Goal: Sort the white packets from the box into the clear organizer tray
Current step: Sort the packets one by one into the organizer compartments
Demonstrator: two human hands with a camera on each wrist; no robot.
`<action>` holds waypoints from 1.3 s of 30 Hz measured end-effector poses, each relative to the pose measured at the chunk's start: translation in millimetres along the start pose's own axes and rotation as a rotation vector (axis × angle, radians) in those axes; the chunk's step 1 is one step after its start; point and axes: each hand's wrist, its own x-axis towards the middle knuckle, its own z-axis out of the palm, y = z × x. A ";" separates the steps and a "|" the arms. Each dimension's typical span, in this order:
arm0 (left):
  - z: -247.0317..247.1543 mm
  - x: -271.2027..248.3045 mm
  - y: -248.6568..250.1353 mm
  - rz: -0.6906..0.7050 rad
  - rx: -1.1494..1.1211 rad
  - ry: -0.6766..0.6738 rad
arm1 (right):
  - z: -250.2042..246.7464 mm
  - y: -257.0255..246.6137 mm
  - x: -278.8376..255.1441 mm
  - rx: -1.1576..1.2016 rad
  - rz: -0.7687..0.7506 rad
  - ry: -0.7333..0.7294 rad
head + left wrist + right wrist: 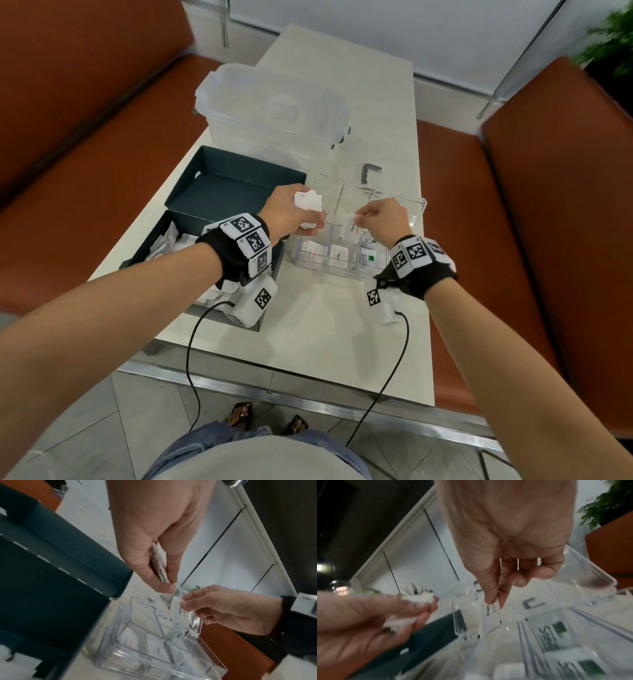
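Observation:
My left hand (301, 214) grips a small stack of white packets (308, 204) between the dark box (219, 219) and the clear organizer tray (416, 205); the stack shows edge-on (158, 563) in the left wrist view. My right hand (375, 219) pinches a single white packet (352, 224) by its top edge, hanging over the tray's middle compartments; the same packet (489, 613) shows in the right wrist view. More white packets (164, 245) lie in the box. Some near tray compartments hold white packets (313, 251) and green-labelled ones (368, 257).
A large clear lidded container (274, 109) stands behind the box. A small dark metal bracket (370, 171) lies past the tray. The tray's clear lid (583, 572) stands open on the right. Orange benches (513, 222) flank the white table (325, 325).

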 end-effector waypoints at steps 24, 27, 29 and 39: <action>-1.9 2.6 -1.0 -0.027 -0.018 0.005 | 47.8 14.1 -0.7 -0.765 -0.107 -0.188; -0.8 2.2 -1.1 -0.028 -0.025 -0.002 | 47.2 13.5 0.2 -0.799 -0.102 -0.222; -0.9 1.7 -1.3 -0.027 -0.035 -0.006 | 46.5 13.5 -0.3 -0.826 -0.092 -0.265; -4.1 0.1 -0.6 -0.047 -0.071 0.010 | 42.8 12.9 -2.6 -0.835 -0.087 -0.312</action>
